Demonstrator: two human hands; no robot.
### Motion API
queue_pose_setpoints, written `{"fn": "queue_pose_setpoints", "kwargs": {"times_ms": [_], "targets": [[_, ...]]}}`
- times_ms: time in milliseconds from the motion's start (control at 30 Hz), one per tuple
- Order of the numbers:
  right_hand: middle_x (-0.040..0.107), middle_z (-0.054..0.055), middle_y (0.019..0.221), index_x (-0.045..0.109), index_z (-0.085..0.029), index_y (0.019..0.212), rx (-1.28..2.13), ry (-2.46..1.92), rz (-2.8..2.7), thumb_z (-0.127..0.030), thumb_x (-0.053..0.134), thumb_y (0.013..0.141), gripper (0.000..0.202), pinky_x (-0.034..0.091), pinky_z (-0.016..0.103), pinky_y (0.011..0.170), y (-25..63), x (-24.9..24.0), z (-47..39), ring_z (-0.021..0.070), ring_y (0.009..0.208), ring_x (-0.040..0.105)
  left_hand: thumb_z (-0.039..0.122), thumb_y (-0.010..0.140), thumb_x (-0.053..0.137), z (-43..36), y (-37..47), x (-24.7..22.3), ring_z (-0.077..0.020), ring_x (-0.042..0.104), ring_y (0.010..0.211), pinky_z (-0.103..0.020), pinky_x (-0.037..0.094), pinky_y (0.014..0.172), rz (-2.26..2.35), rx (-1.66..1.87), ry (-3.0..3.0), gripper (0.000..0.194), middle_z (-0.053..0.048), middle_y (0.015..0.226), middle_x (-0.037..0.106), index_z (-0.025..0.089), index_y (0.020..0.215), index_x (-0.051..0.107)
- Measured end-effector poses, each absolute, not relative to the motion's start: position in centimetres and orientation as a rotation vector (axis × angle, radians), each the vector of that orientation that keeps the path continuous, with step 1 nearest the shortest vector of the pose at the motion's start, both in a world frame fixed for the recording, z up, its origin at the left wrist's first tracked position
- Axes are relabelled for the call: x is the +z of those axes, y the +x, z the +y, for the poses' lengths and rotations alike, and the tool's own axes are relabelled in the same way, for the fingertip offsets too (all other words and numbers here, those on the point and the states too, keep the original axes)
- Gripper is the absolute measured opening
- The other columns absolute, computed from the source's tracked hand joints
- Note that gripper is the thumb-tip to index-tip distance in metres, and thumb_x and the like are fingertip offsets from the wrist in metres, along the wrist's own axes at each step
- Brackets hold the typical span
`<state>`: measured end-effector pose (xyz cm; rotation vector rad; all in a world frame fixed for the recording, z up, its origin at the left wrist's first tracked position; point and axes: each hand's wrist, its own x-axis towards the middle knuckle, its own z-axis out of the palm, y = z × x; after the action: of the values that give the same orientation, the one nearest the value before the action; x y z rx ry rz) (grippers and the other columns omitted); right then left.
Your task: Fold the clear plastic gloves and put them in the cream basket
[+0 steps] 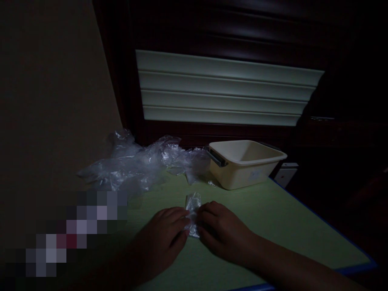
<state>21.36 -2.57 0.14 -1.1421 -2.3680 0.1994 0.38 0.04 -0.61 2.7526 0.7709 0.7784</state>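
Note:
A small folded clear plastic bag lies on the green tabletop, between my two hands. My left hand has its curled fingers on the bag's left edge. From the right, my right hand pinches the opposite edge with bent fingers. The bag's middle is partly covered by the fingertips. Behind the hands, a loose heap of crumpled clear plastic bags spreads along the back left of the table. The dim light hides the finer details.
A cream plastic bin with dark handles stands at the back right. The green table has a blue edge. Behind it is a dark wooden panel with pale slats. A white socket box sits beyond the right edge. Something at left is pixelated.

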Motion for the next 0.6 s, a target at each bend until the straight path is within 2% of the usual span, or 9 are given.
{"fn": "queue_pose_setpoints", "kwargs": {"times_ms": [200,267,400,500,600], "targets": [[0.060,0.014,0.101,0.061,-0.013,0.096,0.269,-1.048,-2.282,-0.008,0.052,0.066,0.031,0.049,0.037,0.081,21.8,0.2,-2.7,0.0247,0.093,0.055,0.002,0.082,0.044,0.3,0.2,-0.9,-0.0215,0.054,0.113,-0.038,0.044,0.098,0.768,0.825,2.710,0.038,-0.008,0.119,0.062,0.019,0.112,0.060],[0.060,0.014,0.102,0.061,-0.013,0.096,0.262,-1.047,-2.298,-0.006,0.051,0.065,0.033,0.048,0.039,0.083,21.9,0.1,-2.5,0.0252,0.095,0.055,0.001,0.081,0.041,0.4,0.2,-1.0,-0.0210,0.054,0.113,-0.038,0.044,0.098,0.756,0.840,2.706,0.041,-0.007,0.118,0.062,0.020,0.113,0.059],[0.064,0.013,0.103,0.064,-0.014,0.099,0.261,-1.060,-2.336,-0.005,0.052,0.074,0.029,0.047,0.038,0.086,21.9,-0.2,-2.1,0.0242,0.096,0.058,0.000,0.078,0.039,0.3,0.1,-1.1,-0.0207,0.054,0.112,-0.039,0.044,0.098,0.750,0.862,2.696,0.046,-0.007,0.117,0.062,0.020,0.115,0.058],[0.068,0.010,0.099,0.066,-0.017,0.098,0.262,-1.072,-2.366,-0.010,0.054,0.084,0.020,0.046,0.037,0.084,22.1,-0.2,-1.8,0.0226,0.092,0.061,0.000,0.074,0.039,0.4,0.1,-1.0,-0.0220,0.054,0.113,-0.041,0.044,0.098,0.773,0.848,2.669,0.049,-0.008,0.117,0.063,0.019,0.115,0.058],[0.070,0.010,0.095,0.069,-0.018,0.096,0.330,-1.090,-2.328,-0.013,0.055,0.087,0.017,0.046,0.037,0.083,22.1,-0.2,-1.5,0.0222,0.089,0.062,0.000,0.070,0.042,0.5,0.3,-1.2,-0.0227,0.055,0.110,-0.041,0.045,0.097,0.798,0.866,2.647,0.050,-0.008,0.115,0.064,0.018,0.113,0.059]]}}
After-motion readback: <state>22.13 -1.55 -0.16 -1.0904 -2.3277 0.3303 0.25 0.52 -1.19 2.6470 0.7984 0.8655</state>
